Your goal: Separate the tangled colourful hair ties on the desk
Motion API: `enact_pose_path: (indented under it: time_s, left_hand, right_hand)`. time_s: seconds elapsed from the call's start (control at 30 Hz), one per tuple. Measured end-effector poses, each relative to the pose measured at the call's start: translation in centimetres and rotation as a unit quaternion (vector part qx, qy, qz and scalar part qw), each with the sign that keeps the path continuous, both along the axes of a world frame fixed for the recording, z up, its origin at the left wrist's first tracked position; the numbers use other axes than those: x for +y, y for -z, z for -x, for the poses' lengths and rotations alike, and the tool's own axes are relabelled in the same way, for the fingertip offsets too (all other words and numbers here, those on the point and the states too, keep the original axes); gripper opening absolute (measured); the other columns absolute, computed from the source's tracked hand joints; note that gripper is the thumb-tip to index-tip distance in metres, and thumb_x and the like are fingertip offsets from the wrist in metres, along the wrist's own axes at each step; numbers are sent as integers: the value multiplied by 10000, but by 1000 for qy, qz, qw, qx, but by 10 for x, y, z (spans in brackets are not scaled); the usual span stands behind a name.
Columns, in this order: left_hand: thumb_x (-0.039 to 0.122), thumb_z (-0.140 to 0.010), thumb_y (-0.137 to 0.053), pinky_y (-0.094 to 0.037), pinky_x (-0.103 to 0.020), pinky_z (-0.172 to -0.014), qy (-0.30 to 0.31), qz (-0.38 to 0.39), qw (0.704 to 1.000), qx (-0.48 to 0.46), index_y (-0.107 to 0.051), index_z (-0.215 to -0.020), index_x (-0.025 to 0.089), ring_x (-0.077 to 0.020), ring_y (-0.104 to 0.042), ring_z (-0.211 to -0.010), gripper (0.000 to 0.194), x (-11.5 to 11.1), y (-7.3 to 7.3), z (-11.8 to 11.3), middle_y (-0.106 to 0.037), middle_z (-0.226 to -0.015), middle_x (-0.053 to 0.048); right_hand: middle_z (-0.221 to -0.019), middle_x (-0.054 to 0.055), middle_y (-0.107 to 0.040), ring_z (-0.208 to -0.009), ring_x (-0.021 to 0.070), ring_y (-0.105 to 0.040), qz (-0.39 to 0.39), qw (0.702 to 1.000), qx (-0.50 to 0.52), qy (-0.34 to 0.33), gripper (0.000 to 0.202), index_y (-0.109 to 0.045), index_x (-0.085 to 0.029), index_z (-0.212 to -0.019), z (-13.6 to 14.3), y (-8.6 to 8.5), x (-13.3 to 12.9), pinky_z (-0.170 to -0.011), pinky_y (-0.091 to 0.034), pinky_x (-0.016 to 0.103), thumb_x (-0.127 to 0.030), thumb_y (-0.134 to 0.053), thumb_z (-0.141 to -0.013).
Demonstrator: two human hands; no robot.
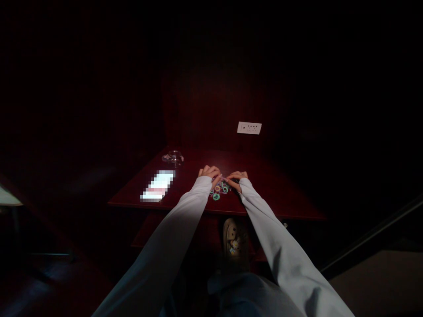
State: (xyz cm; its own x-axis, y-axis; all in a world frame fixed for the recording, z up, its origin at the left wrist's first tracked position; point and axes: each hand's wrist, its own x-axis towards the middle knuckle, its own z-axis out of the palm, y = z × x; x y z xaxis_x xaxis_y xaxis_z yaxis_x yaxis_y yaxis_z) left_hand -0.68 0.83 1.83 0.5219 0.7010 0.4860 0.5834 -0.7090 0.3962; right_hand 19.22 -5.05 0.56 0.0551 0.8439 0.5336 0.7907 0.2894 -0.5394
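Note:
A small pile of coloured hair ties (216,197), green, orange and purple among them, lies on the dark red table (188,202) under my hands. My left hand (210,172) is above its left side, fingers bent and closed in a pinch. From the other side my right hand (237,178) comes in, its thumb and fingertips also pinched. Between the fingertips of both hands is a thin pinkish hair tie (223,178), small and partly hidden by the fingers. Both forearms are in light sleeves.
Left on the table lies a bright blurred-out rectangle (157,186). Behind it stands a clear round container (175,156) with something pinkish beside it. A white socket plate (249,128) is on the back panel. Below the table edge shows a clog-like shoe (231,237). Surroundings are dark.

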Motion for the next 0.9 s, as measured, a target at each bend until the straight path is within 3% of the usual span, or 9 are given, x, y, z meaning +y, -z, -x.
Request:
enact_pose_path:
  time_s: [0.3,0.5,0.67,0.9]
  left_hand:
    - [301,-1033,-537,-365,-400,-963,-19,-4,1000,8,-721,-946,265,-248,-532,-1154,207,-4,-3,0,-729,-1224,2]
    - [267,-1053,-505,-364,-392,-953,-89,7,995,-43,-715,-982,266,-252,-537,-1166,221,-5,-5,2,-716,-1267,-5]
    - [275,-1045,-542,-370,-392,-976,-46,2,999,-19,-729,-971,263,-242,-546,-1148,201,-7,-5,1,-731,-1224,2]
    - [288,-1050,-548,-380,-393,-978,-36,9,999,-6,-747,-958,255,-238,-548,-1158,222,-8,-8,-1,-741,-1223,-1]
  right_hand:
    - [-1020,63,-743,-1100,292,-551,-2,1000,6,2,339,-851,-330,-891,1,0,-2,-1025,-399,456,-596,-648,-946]
    - [-1043,60,-737,-1109,284,-559,0,1000,-3,16,355,-831,-314,-886,-2,0,0,-1017,-403,445,-608,-643,-949]
    - [-1031,64,-753,-1102,283,-569,-2,1000,-6,25,356,-841,-324,-938,-2,1,3,-1005,-411,438,-623,-646,-945]
    - [-1018,76,-754,-1084,284,-559,-8,1000,5,7,389,-856,-313,-943,1,0,1,-1005,-404,432,-642,-650,-936]
